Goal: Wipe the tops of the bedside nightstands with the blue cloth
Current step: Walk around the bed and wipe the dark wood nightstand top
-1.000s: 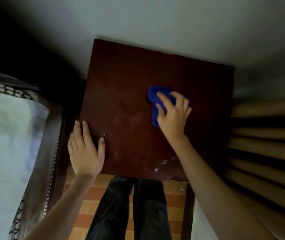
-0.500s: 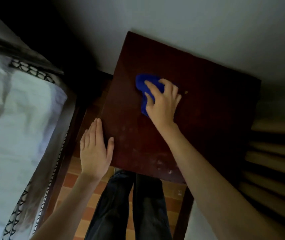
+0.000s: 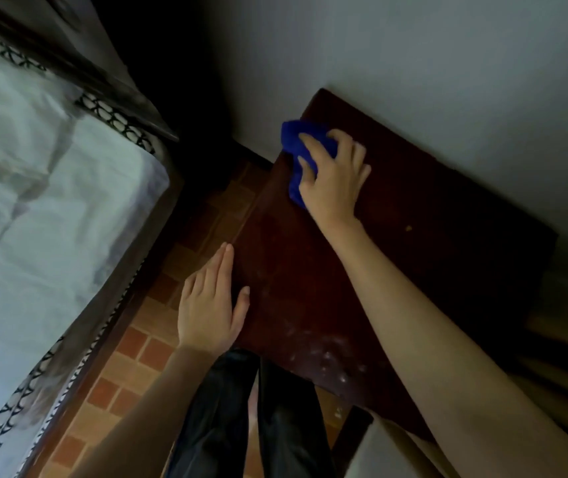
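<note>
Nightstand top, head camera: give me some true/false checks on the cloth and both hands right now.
1. The right hand grips the blue cloth on the nightstand top. True.
2. The blue cloth sits at the nightstand's near edge. False: it is at the far corner, by the wall, on the side facing the bed.
3. The left hand lies flat, fingers straight, at the nightstand's bed-side edge. True.
4. The left hand holds a second cloth. False: it holds nothing.
5. The top shows pale smudges near its front edge. True.
</note>
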